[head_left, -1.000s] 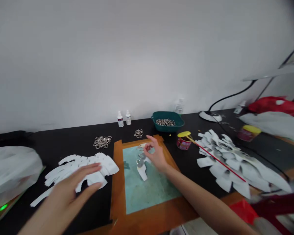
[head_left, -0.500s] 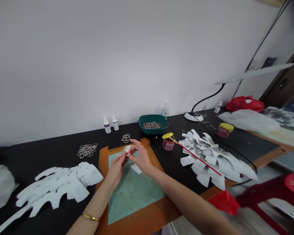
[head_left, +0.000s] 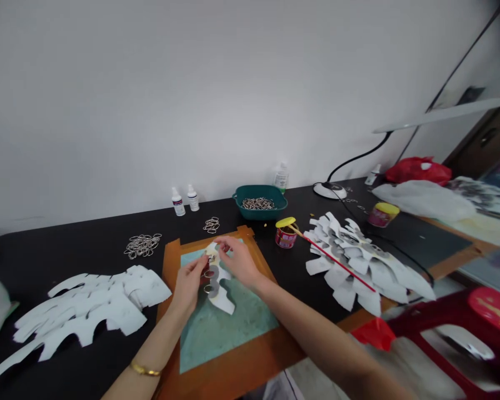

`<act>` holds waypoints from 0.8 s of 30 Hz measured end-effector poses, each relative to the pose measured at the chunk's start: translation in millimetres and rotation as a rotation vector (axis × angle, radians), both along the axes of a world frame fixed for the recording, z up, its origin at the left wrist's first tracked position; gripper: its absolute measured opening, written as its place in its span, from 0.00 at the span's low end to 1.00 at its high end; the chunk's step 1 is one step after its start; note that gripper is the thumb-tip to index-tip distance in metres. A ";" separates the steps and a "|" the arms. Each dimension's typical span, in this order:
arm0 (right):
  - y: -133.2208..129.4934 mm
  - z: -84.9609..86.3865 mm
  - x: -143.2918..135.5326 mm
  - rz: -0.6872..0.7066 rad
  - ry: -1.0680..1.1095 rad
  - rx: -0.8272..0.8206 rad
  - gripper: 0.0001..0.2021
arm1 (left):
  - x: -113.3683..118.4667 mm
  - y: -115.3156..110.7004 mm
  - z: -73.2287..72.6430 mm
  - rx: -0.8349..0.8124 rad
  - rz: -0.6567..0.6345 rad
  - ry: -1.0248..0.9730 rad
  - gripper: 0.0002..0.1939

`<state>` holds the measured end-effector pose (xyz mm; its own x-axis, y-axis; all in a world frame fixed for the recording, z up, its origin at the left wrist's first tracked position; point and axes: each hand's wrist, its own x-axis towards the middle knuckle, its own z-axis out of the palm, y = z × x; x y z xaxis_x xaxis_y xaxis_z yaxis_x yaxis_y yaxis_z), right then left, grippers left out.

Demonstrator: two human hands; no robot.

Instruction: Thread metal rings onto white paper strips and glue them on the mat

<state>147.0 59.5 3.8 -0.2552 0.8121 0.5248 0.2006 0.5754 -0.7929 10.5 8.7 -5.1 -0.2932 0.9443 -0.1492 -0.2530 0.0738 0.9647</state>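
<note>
A white scalloped paper-like piece (head_left: 221, 300) with grey patches lies on the pale green sheet (head_left: 229, 344). Two metal rings (head_left: 208, 289) rest along its left side. My left hand (head_left: 188, 280), with a gold bangle at the wrist, is closed with thumb and finger pinched on another metal ring (head_left: 211, 258) near the top of the piece. My right hand (head_left: 238, 260) has bent fingers at the upper end of the white piece, pinching its edge; the fingertips are partly hidden.
Loose rings (head_left: 142, 245) and a green basin (head_left: 259, 214) of rings stand at the back. An open tin (head_left: 285, 238) has a red-handled brush (head_left: 337, 260) across it. White cut-outs (head_left: 95, 308) lie left, others (head_left: 362, 261) right. A desk lamp (head_left: 330, 190) stands beyond.
My hands have moved apart a little, and more of the white piece with its rings now shows between them. The view has shifted slightly.
</note>
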 end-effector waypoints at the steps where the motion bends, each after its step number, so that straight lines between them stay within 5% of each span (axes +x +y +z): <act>1: 2.1 -3.0 1.3 -0.019 -0.050 0.031 0.11 | -0.6 1.6 -6.2 -0.002 0.014 0.032 0.22; 10: -0.2 -2.0 1.8 -0.012 -0.565 0.322 0.03 | 0.7 2.6 -15.7 0.041 0.029 0.186 0.27; 19: 1.9 -6.3 -4.7 -0.126 -0.256 0.042 0.05 | -4.5 7.6 -21.8 0.166 0.030 0.386 0.24; 24: 4.4 -4.1 -1.0 -0.134 -0.300 0.128 0.05 | -11.8 10.9 -20.8 0.186 -0.027 0.457 0.21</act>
<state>146.0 63.9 -0.2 -0.3091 0.7812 0.5423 0.4936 0.6193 -0.6106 -1.3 19.6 -25.9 -0.2645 0.9508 0.1611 0.1988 -0.1097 0.9739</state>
